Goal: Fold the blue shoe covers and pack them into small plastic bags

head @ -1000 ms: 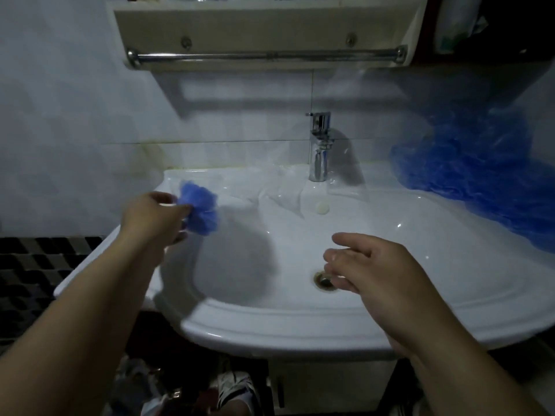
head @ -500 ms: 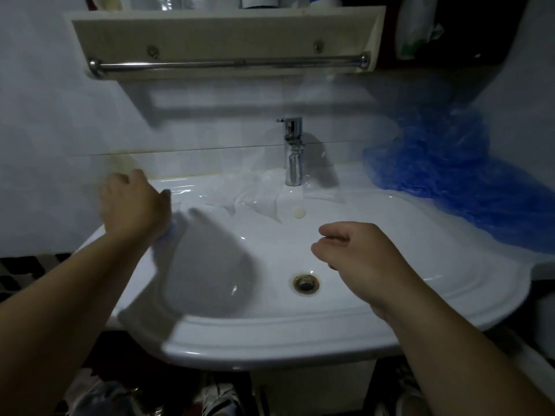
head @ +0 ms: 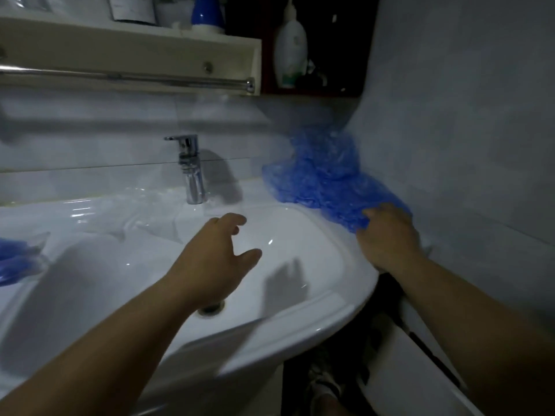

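Shoe covers lie on the sink rim, right of the faucet.

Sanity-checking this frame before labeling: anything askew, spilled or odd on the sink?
Nothing spilled or damaged. Two untidy spots: clear plastic bags sprawl over the back of the sink, left of the faucet, sagging toward the basin; the blue shoe covers are a loose heap in the right corner, where the right hand reaches.

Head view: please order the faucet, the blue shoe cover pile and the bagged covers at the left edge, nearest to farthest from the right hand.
1. The blue shoe cover pile, right back corner; the right hand touches it.
2. The faucet, middle back of the sink.
3. The bagged covers, far left edge.
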A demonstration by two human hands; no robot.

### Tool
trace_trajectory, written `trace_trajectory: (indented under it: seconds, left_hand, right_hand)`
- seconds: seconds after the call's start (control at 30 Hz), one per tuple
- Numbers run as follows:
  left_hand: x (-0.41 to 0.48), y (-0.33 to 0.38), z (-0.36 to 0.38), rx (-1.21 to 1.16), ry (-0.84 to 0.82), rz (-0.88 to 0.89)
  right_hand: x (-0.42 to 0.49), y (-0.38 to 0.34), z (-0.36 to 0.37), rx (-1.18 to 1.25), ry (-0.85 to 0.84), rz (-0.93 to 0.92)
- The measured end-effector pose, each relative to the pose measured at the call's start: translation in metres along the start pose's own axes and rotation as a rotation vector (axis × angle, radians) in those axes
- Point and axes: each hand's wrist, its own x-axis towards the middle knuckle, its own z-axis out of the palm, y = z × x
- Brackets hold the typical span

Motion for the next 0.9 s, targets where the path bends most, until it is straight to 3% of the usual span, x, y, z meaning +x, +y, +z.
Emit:
trace_trajectory:
  seconds: [0.07, 0.2, 0.5, 0.67, 0.8, 0.9]
  left_hand:
    - [-0.002, 0.0, 0.005, -0.016, -0.004, -0.012]
    - [-0.005, -0.004, 0.013, -0.03, -0.019, -0.028]
    - [-0.004, -0.002, 0.01, -0.039, 0.043, -0.008]
    - [-0.007, -0.002, 0.01, -0.064, 0.058, 0.007]
    - [-0.003, -0.003, 0.009, -0.067, 0.039, 0.013]
    - [0.017, 0.0, 0.005, -0.076, 0.012, 0.023]
  right_hand:
    - [0.014, 0.017, 0.006, -0.135, -0.127, 0.062]
    - [0.028, 0.025, 0.012, -0.158, -0.279, 0.172]
    - [0.038, 0.01, -0.023, -0.173, -0.081, 0.173]
    - [0.04, 0.01, -0.034, 0.05, -0.035, 0.222]
    - [0.055, -0.003, -0.024, 0.057, -0.07, -0.048]
    - [0.085, -0.016, -0.012, -0.101, -0.09, -0.222]
